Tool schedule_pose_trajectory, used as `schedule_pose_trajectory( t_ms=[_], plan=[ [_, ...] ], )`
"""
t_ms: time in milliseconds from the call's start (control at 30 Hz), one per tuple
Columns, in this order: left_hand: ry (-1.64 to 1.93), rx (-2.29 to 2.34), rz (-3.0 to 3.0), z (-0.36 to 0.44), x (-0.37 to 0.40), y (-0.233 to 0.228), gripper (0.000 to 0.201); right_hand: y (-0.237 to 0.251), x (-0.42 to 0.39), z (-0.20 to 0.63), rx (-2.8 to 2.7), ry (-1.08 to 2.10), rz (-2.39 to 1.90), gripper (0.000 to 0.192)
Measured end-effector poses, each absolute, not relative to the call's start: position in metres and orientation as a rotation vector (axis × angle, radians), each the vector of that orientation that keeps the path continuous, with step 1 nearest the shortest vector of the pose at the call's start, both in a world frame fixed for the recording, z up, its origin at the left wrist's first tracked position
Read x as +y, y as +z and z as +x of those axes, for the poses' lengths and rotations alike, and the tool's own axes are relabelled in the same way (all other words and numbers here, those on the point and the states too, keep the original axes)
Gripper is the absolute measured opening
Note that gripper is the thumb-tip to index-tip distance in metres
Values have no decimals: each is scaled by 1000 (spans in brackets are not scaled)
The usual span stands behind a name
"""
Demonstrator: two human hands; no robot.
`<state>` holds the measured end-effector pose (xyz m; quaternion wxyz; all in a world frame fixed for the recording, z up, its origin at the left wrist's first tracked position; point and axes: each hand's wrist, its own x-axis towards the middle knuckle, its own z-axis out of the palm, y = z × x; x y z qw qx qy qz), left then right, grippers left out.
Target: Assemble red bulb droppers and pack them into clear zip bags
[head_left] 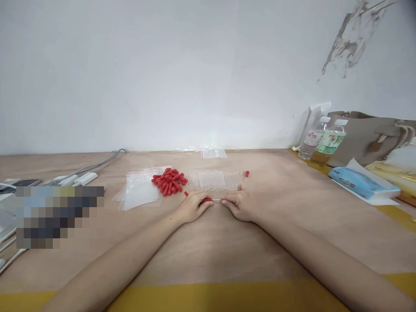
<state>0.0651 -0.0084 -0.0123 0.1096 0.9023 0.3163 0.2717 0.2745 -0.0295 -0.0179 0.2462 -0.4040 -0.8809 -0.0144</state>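
Note:
My left hand (pixel 194 207) pinches a red rubber bulb (pixel 206 200) at its fingertips. My right hand (pixel 239 204) holds the thin clear tube (pixel 217 199) that meets that bulb; both hands rest on the wooden table (pixel 208 251). Just behind them lies a row of several clear tubes (pixel 215 180), with one red-capped piece (pixel 247 173) at its right end. A pile of several red bulbs (pixel 169 181) sits to the left of the row, and one loose red bulb (pixel 186 193) lies near my left hand.
Clear zip bags (pixel 140 190) lie left of the pile, another small bag (pixel 212 153) by the wall. Two water bottles (pixel 323 141), a beige handbag (pixel 370 136) and a blue tissue pack (pixel 360 182) stand at the right. Cables and white plugs (pixel 78 177) lie at the left.

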Motion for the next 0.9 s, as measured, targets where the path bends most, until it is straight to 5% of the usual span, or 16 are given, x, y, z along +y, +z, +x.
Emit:
schedule_pose_trajectory(
  t_ms=[700, 900],
  plan=[
    [876, 890, 2662, 69, -9, -13, 18, -8, -21, 261, -2403, 218, -1180, 29],
    [1017, 1106, 2838, 46, -15, -6, 41, -11, -10, 292, -2046, 164, -1235, 24]
  ],
)
